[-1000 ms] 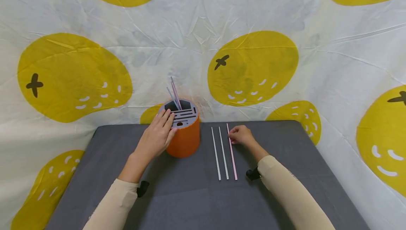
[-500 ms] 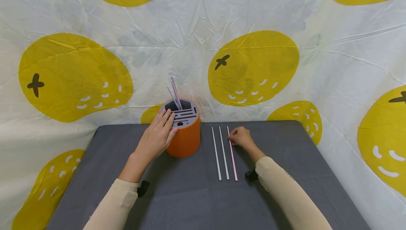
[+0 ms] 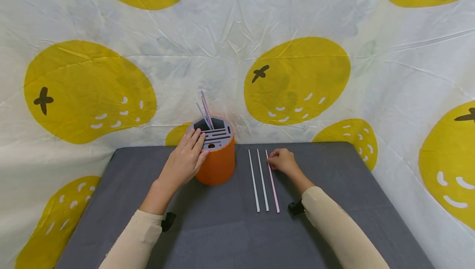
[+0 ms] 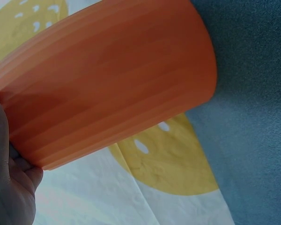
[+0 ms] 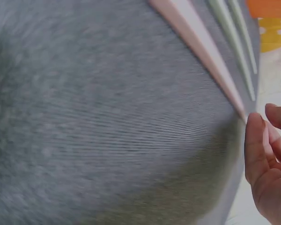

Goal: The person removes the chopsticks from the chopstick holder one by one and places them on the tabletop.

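Observation:
An orange knife and utensil holder [image 3: 215, 166] with a slotted grey top [image 3: 219, 134] stands at the table's back. My left hand [image 3: 182, 160] rests on the near left of its top, fingers extended; the thumb lies by the rim. Three thin chopsticks lie side by side to its right: a pale one [image 3: 254, 182], a second pale one [image 3: 263, 182] and a pink one [image 3: 273, 186]. My right hand [image 3: 284, 160] pinches the pink chopstick near its far end. In the right wrist view the thumb and fingers [image 5: 267, 154] meet at that thin end.
Several purple and light blue sticks [image 3: 206, 110] stand upright, leaning, in the holder's back opening. A dark grey cloth [image 3: 230, 240] covers the table. Behind hangs a white sheet [image 3: 208, 30] with yellow fruit prints, close to the table's back edge.
The pink chopstick's far end has come slightly nearer and in line with the pale ones, with my right hand at it. My left hand stays on the holder.

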Available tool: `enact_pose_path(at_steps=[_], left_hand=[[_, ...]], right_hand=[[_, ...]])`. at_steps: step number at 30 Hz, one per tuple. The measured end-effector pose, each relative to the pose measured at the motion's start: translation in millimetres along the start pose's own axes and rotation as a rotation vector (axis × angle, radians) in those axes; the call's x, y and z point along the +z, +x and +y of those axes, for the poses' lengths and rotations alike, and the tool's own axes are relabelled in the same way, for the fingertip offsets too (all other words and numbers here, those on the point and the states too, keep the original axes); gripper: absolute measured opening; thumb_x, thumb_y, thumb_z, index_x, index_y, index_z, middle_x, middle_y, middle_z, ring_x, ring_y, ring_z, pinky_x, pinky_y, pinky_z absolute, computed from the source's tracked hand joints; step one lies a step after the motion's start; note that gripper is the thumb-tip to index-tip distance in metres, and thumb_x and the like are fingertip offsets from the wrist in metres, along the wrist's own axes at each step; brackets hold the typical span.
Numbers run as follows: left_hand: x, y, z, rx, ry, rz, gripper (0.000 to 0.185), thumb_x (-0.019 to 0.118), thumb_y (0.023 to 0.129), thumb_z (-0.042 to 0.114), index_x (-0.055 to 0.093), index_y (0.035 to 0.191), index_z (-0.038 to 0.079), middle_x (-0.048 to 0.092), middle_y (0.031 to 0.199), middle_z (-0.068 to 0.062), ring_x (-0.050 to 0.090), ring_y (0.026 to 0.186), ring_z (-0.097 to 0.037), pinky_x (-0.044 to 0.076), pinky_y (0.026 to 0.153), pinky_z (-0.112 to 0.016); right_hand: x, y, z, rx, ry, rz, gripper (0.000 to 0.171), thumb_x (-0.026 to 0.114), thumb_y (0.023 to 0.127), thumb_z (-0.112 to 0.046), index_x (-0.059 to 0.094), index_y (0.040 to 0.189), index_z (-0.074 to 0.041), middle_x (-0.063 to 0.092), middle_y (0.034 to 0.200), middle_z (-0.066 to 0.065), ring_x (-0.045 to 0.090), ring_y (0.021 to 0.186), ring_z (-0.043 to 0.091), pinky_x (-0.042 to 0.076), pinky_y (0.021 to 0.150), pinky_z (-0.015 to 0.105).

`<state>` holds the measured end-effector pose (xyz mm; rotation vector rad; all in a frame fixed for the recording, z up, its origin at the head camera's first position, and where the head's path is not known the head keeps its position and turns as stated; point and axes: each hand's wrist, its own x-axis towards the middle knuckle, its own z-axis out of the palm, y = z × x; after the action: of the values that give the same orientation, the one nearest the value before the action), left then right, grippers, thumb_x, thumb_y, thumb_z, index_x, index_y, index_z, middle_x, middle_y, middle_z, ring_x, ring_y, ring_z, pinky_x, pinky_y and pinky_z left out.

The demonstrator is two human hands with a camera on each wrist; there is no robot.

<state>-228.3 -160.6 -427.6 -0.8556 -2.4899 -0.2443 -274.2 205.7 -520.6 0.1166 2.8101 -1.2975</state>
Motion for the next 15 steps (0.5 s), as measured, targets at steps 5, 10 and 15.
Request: enact_pose_path(at_steps=[5, 10, 15], left_hand=[[-0.1, -0.2, 0.4, -0.008, 0.0, -0.013, 0.059, 0.058, 0.105, 0.03, 0.047, 0.152, -0.005, 0.046, 0.157, -0.026, 0.039, 0.15, -0.042, 0.034, 0.122, -0.056], [0.2, -0.8, 0.6, -0.015, -0.01, -0.016, 0.059, 0.058, 0.105, 0.03, 0.048, 0.151, -0.005, 0.046, 0.157, -0.026, 0.04, 0.149, -0.043, 0.033, 0.122, -0.056], [0.7, -0.9, -0.6, -0.011, -0.008, -0.008, 0.058, 0.058, 0.105, 0.03, 0.048, 0.151, -0.005, 0.047, 0.156, -0.026, 0.04, 0.149, -0.043, 0.034, 0.122, -0.056]], right_hand=[[-10, 3, -11, -0.055, -0.023, 0.022, 0.017, 0.077, 0.092, -0.017, 0.075, 0.097, -0.001, 0.078, 0.083, 0.009, 0.068, 0.061, 0.008, 0.056, 0.06, 0.024], [-20, 8, -32, -0.186, -0.029, 0.022, 0.02, 0.075, 0.094, -0.019, 0.075, 0.104, -0.001, 0.078, 0.092, 0.013, 0.07, 0.069, 0.014, 0.056, 0.064, 0.026], [-27, 13, -62, -0.31, -0.024, 0.015, 0.027, 0.074, 0.096, -0.021, 0.074, 0.115, -0.001, 0.077, 0.102, 0.015, 0.073, 0.09, 0.028, 0.061, 0.079, 0.04]])
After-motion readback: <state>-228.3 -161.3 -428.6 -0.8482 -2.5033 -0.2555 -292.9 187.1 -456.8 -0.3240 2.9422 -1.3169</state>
